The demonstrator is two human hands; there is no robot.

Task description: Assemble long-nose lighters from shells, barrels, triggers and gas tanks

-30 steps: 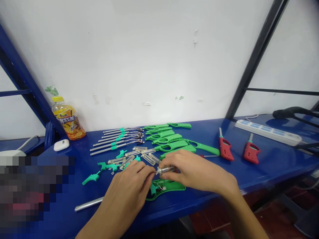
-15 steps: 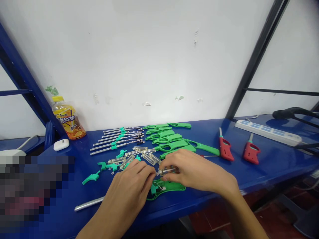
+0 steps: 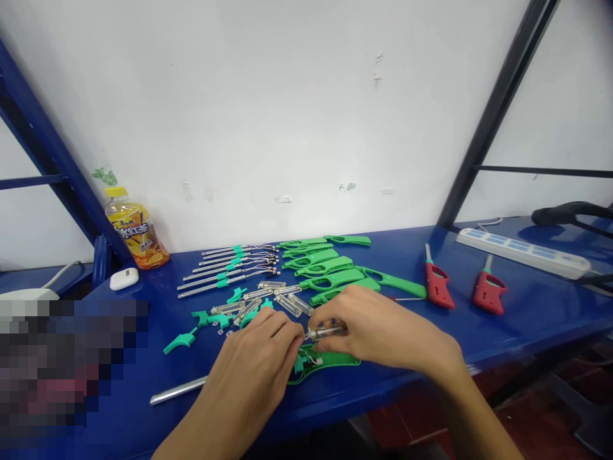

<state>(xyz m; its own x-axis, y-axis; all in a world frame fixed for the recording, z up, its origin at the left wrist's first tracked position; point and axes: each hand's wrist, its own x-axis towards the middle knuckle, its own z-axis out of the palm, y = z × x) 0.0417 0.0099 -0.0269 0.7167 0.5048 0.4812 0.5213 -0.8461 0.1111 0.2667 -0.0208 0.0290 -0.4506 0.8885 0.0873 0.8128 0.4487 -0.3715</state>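
My right hand [image 3: 368, 326] grips a clear lighter fuel tank [image 3: 325, 331] between thumb and fingers, its nozzle end pointing left. At that end, my left hand [image 3: 268, 348] has its fingertips pinched together beside a small pale piece [image 3: 307, 335]; what they hold is hidden. Below both hands lies an open green lighter shell half [image 3: 340, 362] with a teal trigger [image 3: 300, 364] and wires inside. A silver lighter tube [image 3: 179, 390] sticks out to the left from beneath my left hand. Loose clear fuel tanks [image 3: 288, 305] lie just beyond the fingers.
Teal triggers [image 3: 181, 341] lie scattered left. Behind are several metal tubes with wires [image 3: 204, 286] and green shell halves [image 3: 330, 280]. Two red lighters [image 3: 439, 287] and a power strip [image 3: 524, 252] are right. A drink bottle [image 3: 138, 233] and white case [image 3: 124, 279] stand left.
The whole view has shifted slightly, so everything sits a little further right. Both hands keep nearly the same pose at the fuel tank's nozzle end.
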